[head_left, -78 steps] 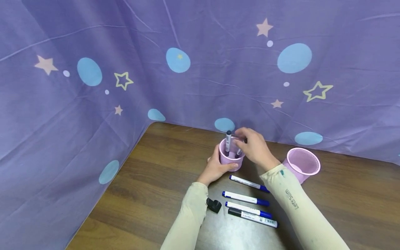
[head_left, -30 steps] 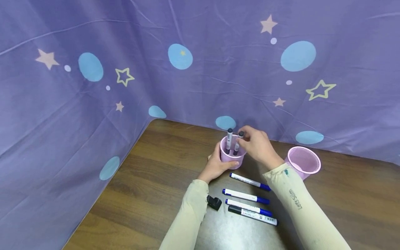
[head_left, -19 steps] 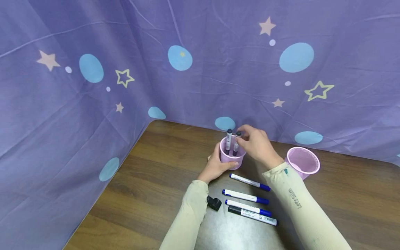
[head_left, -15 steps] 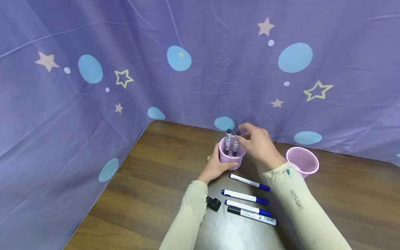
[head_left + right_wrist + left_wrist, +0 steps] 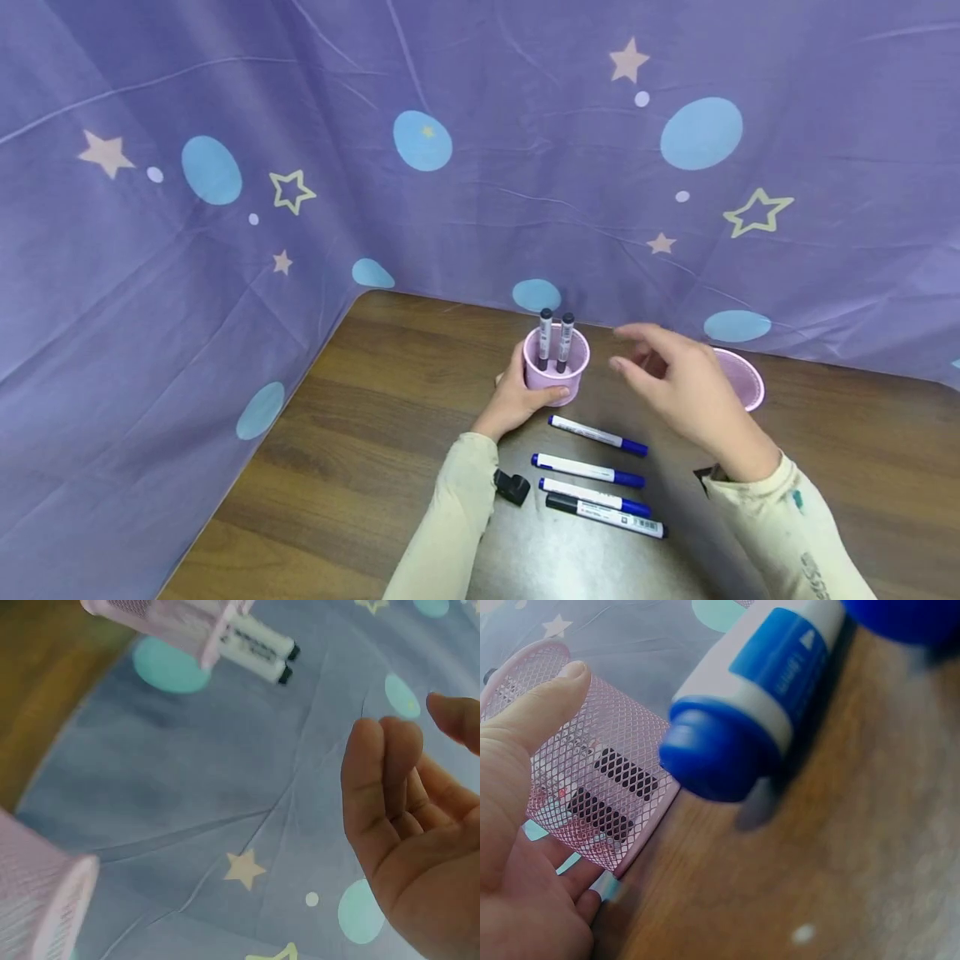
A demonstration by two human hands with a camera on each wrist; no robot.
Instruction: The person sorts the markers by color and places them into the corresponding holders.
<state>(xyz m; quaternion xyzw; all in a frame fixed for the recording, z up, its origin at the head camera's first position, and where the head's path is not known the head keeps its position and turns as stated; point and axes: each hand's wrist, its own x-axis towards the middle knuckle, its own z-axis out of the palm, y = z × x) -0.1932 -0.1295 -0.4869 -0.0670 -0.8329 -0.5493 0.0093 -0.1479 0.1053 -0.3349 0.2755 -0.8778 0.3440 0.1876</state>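
My left hand (image 5: 517,398) grips a pink mesh pen cup (image 5: 553,385) round its side, the thumb across the front. Inside that cup stand two black-capped markers (image 5: 565,343), side by side with their ends above the rim. Through the mesh in the left wrist view their dark lower ends (image 5: 600,814) show. My right hand (image 5: 686,387) hangs in the air to the right of the cup, fingers loosely bent and apart from the thumb, with nothing in it. In the right wrist view its palm (image 5: 427,847) faces the camera.
Three blue-capped markers (image 5: 576,468) and a black-capped marker (image 5: 615,517) lie on the wooden table (image 5: 360,467) in front of the cup. A second pink mesh cup (image 5: 746,377) stands at right, partly behind my right hand. A purple curtain (image 5: 480,225) borders the table's back and left.
My right hand has let go of the second black-capped marker, now standing in the cup beside the first. It has moved right, away from the cup. The left hand stays on the cup.
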